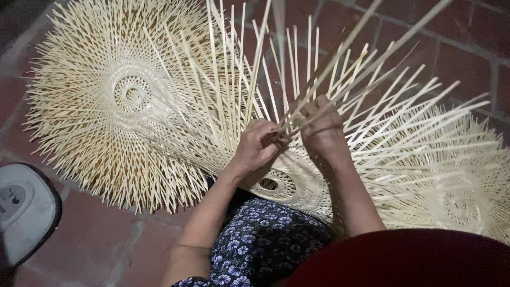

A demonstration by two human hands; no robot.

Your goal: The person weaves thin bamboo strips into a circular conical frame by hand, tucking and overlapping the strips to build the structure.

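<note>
Red cloth (404, 260) nearest; each hand (257, 146) (321, 127) gripping bamboo strips (319, 74), woven discs (122, 101) around.

Low at your left edge, a white rounded appliance (24, 212) with dark rim, on its top a small pale grey label panel (11, 195), dark marks.

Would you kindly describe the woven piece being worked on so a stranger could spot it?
On the red tile floor lie several pale bamboo discs. The one in progress rests on the flowered lap, gripped by both hands; unlike its flat neighbours, its loose strips stand upward.
</note>
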